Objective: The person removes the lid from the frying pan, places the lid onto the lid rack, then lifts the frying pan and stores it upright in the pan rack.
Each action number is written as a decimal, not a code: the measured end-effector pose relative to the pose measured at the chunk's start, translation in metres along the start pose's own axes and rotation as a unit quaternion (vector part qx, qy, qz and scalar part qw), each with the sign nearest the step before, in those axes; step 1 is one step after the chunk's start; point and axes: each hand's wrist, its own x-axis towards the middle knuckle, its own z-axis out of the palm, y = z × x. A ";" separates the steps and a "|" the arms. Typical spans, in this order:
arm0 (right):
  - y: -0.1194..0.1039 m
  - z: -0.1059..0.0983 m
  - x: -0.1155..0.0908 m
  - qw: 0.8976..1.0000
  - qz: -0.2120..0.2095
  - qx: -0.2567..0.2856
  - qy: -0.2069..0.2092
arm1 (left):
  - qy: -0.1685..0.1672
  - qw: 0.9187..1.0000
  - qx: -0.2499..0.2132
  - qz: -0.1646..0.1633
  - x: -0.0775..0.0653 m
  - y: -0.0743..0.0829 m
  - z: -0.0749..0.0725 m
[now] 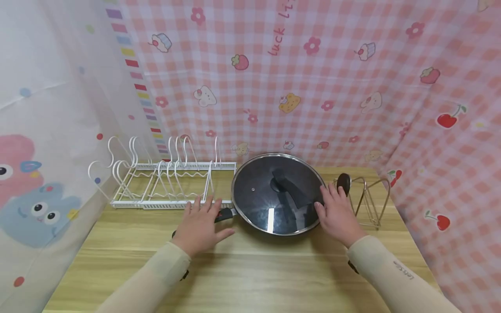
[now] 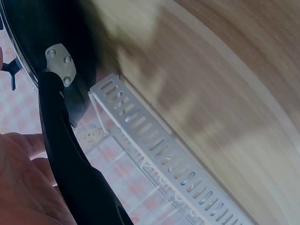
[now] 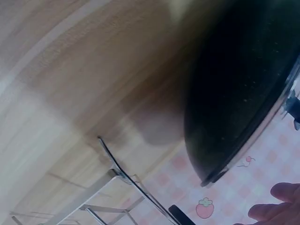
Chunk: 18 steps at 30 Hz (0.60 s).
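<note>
A black frying pan (image 3: pixel 234 93) stands on the table, covered by a glass lid (image 1: pixel 254 213) with a metal rim and a black upright handle (image 1: pixel 291 189). The long black pan handle (image 2: pixel 65 136) points toward the front left. My left hand (image 1: pixel 201 226) is spread over that handle, its fingers fairly straight and the palm not wrapped round it. At the pan's right side is my right hand (image 1: pixel 339 213), fingers extended, with the fingertips right by the lid's rim. Part of the pan handle is hidden beneath the left hand.
To the left of the pan stands a white wire dish rack (image 1: pixel 168 204) with upright loops. A gold-toned wire rack (image 1: pixel 368 200) with a black oval piece (image 1: pixel 344 183) is close beside the right hand. Checked cloth (image 1: pixel 258 100) hangs behind the wooden table (image 1: pixel 266 278).
</note>
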 end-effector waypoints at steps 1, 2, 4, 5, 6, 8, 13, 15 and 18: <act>-0.001 -0.001 0.001 1.000 -0.002 0.004 0.003 | -0.001 1.000 0.000 0.000 -0.001 -0.001 0.000; -0.002 -0.003 0.001 1.000 -0.004 0.009 0.006 | -0.003 1.000 0.001 0.000 -0.001 -0.001 -0.001; -0.003 -0.005 0.003 1.000 -0.007 0.020 0.009 | -0.008 1.000 0.002 0.001 -0.003 -0.003 -0.001; -0.004 -0.006 0.004 1.000 -0.008 0.026 0.009 | -0.010 1.000 0.000 0.001 -0.003 -0.005 -0.001; -0.005 -0.007 0.005 0.999 -0.010 0.033 0.009 | -0.012 1.000 -0.002 0.000 -0.004 -0.006 0.000; -0.007 -0.009 0.006 0.999 -0.011 0.048 0.004 | -0.014 1.000 -0.007 -0.001 -0.005 -0.009 0.000; -0.016 -0.015 0.010 0.997 0.002 0.077 -0.011 | -0.013 1.000 -0.011 -0.003 -0.008 -0.016 0.002; -0.021 -0.018 0.012 0.996 0.010 0.084 -0.014 | -0.011 1.000 -0.005 -0.002 -0.010 -0.018 0.003; -0.028 -0.022 0.015 0.995 0.021 0.092 -0.018 | -0.006 1.000 -0.002 -0.002 -0.011 -0.020 0.004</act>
